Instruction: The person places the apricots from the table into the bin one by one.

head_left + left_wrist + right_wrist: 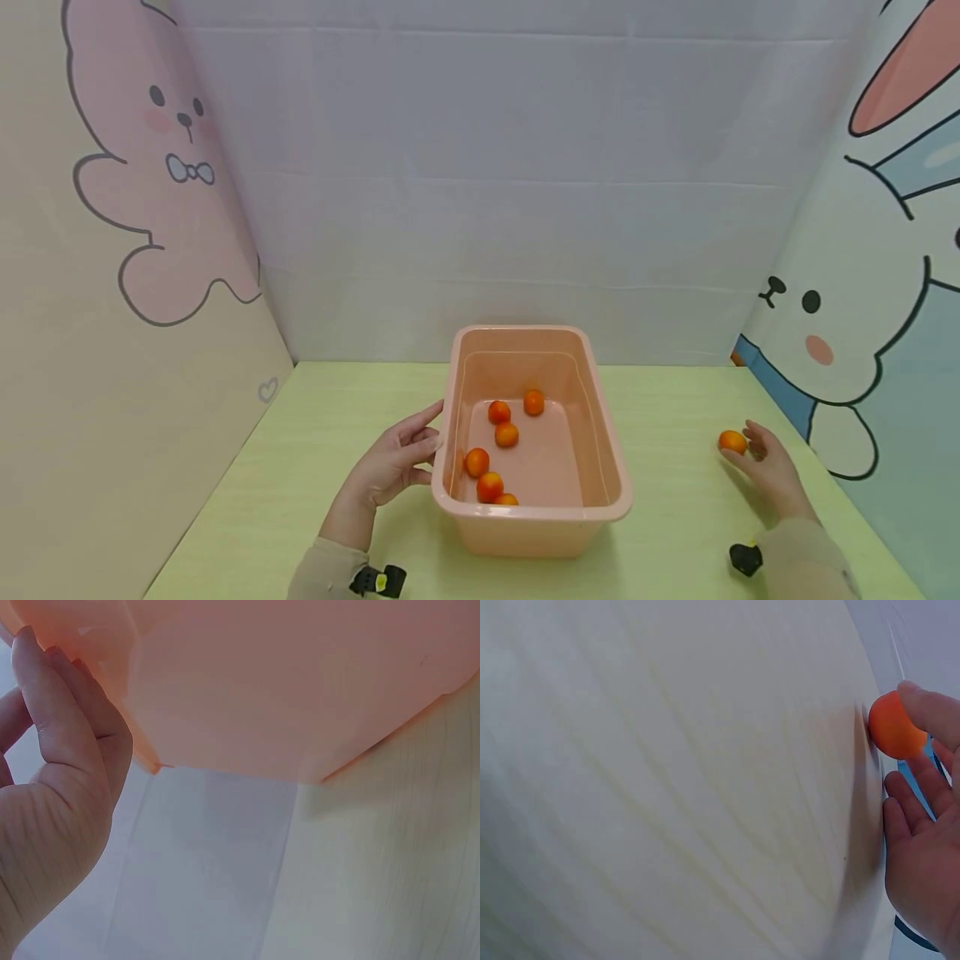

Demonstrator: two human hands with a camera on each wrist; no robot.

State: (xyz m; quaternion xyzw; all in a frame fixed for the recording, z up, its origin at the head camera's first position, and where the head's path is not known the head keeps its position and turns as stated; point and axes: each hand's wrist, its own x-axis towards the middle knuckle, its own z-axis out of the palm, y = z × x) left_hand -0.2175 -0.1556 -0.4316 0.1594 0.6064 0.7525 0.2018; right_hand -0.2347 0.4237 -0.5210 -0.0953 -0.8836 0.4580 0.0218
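Note:
A pink plastic tub (525, 533) stands mid-table, with several small oranges (506, 434) lying on its floor, mostly along the left side. My left hand (393, 462) touches the tub's left outer wall just below the rim; in the left wrist view its fairly straight fingers (60, 712) lean against the pink wall. Far to the right, my right hand (768, 471) pinches another small orange (732, 442) at the table surface. From the right wrist, the thumb (934, 716) lies over this orange (894, 726), with the fingertips below it.
The pale yellow-green table (675, 500) meets a white cloth backdrop (517, 183) behind the tub. A panel with a pink cartoon animal (150, 208) rises on the left, and one with a white cartoon rabbit (840, 333) on the right, close to my right hand.

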